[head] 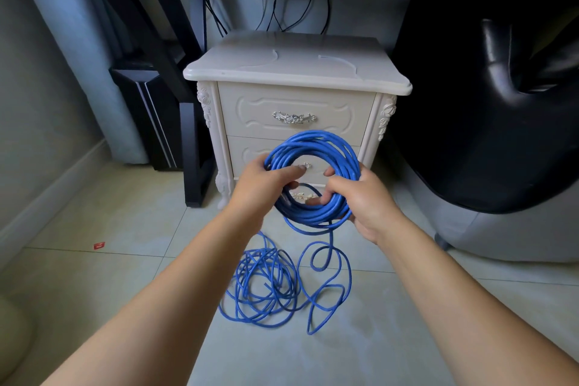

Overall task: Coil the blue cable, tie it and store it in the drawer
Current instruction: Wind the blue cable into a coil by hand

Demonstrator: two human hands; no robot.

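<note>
A blue cable point(316, 144) is wound into a round coil of several loops, held upright in the air in front of a cream nightstand. My left hand point(260, 188) grips the coil's left side, fingers reaching through the ring. My right hand point(360, 200) clasps the lower right of the coil. The rest of the blue cable hangs down to a loose tangle point(266, 282) on the tiled floor. The nightstand has two drawers, both closed: the top drawer point(294, 103) with a silver handle, and the lower drawer point(250, 153), partly hidden by the coil.
The nightstand top point(297, 63) holds two thin white strips. A black chair point(488, 116) stands at the right, dark desk legs point(191, 147) at the left, black wires behind. A small red scrap point(99, 245) lies on the floor tiles.
</note>
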